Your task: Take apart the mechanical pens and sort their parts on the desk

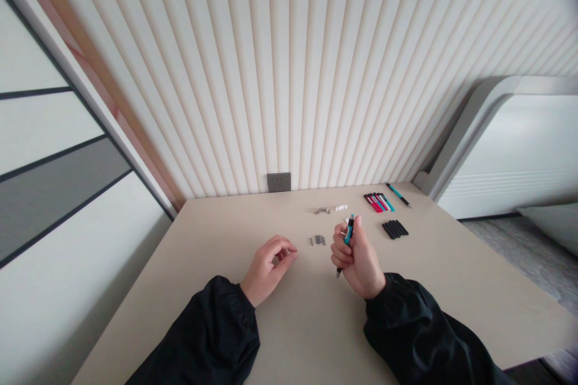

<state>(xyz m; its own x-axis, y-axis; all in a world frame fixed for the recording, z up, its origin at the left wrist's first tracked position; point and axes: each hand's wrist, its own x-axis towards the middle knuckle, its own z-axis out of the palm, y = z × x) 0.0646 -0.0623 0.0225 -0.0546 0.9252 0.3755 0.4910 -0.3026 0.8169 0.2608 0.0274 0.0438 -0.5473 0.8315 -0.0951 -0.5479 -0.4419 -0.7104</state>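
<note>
My right hand (361, 261) is closed around a blue and black pen (348, 231), its thumb near the pen's upper end. The pen stands tilted, and its tip points down at the table below the fingers. To the left, my left hand (271, 264) is low over the table with thumb and forefinger brought together in a pinch. Whether anything small sits between those fingertips cannot be made out. Just beyond it lies a group of small grey parts (320, 240). A few small metallic pieces (322, 210) and white pieces (342, 207) lie farther back.
Several red and blue pen barrels (378, 202) lie in a row at the back right of the table (217, 222). Beside them is another blue and black pen (398, 194). Several black tubes (395, 229) lie nearer. A wall socket (279, 181) is behind the table.
</note>
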